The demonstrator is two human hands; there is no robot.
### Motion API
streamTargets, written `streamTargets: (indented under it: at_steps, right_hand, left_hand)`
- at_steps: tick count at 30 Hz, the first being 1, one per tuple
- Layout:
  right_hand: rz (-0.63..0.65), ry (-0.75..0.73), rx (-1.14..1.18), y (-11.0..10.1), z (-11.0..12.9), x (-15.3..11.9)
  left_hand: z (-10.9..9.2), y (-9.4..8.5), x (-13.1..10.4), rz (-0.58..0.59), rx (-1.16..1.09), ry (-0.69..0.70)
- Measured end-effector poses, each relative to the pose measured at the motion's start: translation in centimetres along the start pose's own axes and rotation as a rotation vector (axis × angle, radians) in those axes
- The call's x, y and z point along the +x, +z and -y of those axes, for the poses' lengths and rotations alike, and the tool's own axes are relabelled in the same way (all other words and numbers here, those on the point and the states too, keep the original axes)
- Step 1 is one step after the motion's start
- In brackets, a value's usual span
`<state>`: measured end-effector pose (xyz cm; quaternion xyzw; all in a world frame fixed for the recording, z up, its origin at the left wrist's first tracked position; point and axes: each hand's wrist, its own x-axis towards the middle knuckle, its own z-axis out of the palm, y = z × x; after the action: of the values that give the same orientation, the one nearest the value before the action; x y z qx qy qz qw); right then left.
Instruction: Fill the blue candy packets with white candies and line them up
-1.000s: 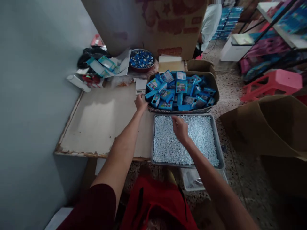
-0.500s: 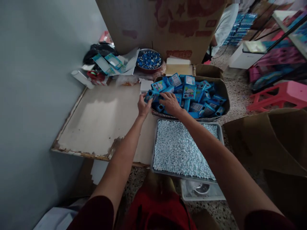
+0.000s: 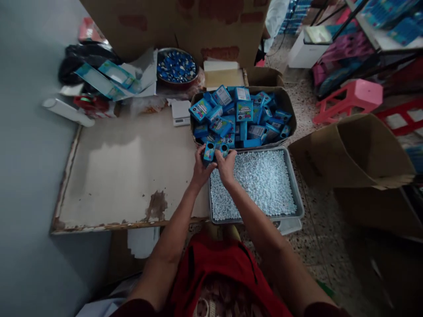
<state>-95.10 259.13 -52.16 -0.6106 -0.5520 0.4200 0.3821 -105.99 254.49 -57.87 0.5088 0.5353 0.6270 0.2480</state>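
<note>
My left hand (image 3: pixel 202 169) is closed around a small blue candy box (image 3: pixel 209 151) with a dark round hole at its upper end. Right beside it, my right hand (image 3: pixel 226 165) grips a second blue box (image 3: pixel 224 149), also with a round hole showing. Both hands are close together over the far left corner of a metal tray (image 3: pixel 299 200) spread with pale blue and white candies (image 3: pixel 261 187). Just behind them stands a wide basket (image 3: pixel 284 140) heaped with similar blue boxes (image 3: pixel 244 111).
A worn wooden tabletop (image 3: pixel 109 176) extends left to the wall. Behind are a white scale-like device (image 3: pixel 181 113), a bowl of blue wrapped pieces (image 3: pixel 177 66) and a large cardboard box (image 3: pixel 158 31). An open carton (image 3: pixel 320 154) and a pink stool (image 3: pixel 355 99) stand to the right.
My hands have drawn back from the basket's left side towards me, and my right hand now holds a blue box too. The view has shifted, tilting further down.
</note>
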Motion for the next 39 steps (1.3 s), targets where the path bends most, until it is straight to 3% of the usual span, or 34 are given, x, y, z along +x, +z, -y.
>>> streamTargets:
  at_steps: [2,4,9,17,20,22,24,26,29,32,35,39]
  right_hand:
    - [0.059,0.130,0.141,-1.2,-1.2,-1.0]
    - [0.141,0.187,0.168,-2.3,-2.1,-2.2]
    - [0.113,0.135,0.007,-3.0,-3.7,-5.2]
    - [0.135,0.136,0.138,-3.5,-6.1,-5.8]
    - [0.186,0.146,0.184,-4.3,-7.1,-5.4]
    - [0.257,0.140,0.119,-5.7,-7.5,-5.0]
    - [0.289,0.104,-0.028,-8.1,-7.7,-4.6]
    - [0.168,0.009,-0.209,-11.5,-8.3,-4.1]
    - [-0.160,-0.144,-0.414,-17.4,-11.0,-3.3]
    - [-0.244,-0.153,-0.475,-21.0,-15.6,-2.6]
    - [-0.229,-0.108,-0.518,-20.7,-19.4,-1.8]
    - [-0.250,-0.102,-0.534,-18.1,-20.2,-0.7]
  left_hand:
    - [0.7,-1.1,-1.8,0.199,-0.002,0.045]
    - [1.2,-1.9,-3.4,0.300,0.059,0.023]
    - [2.0,-1.3,-6.1,0.186,0.264,-0.194]
    - [2.5,1.1,-5.6,0.090,0.344,0.183]
    - [1.9,2.1,-6.0,0.094,0.388,0.174]
    - [1.3,2.7,-6.5,0.104,0.424,0.067]
    - [0.9,2.8,-6.7,0.170,0.435,-0.084]
    - [0.6,2.4,-6.5,0.277,0.449,-0.188]
    - [0.5,1.4,-5.6,0.422,0.574,-0.199]
    - [0.0,1.3,-4.9,0.631,0.773,-0.154]
    - [-0.9,3.1,-5.0,0.868,0.932,-0.203]
    - [-1.7,7.1,-4.7,0.931,1.009,-0.237]
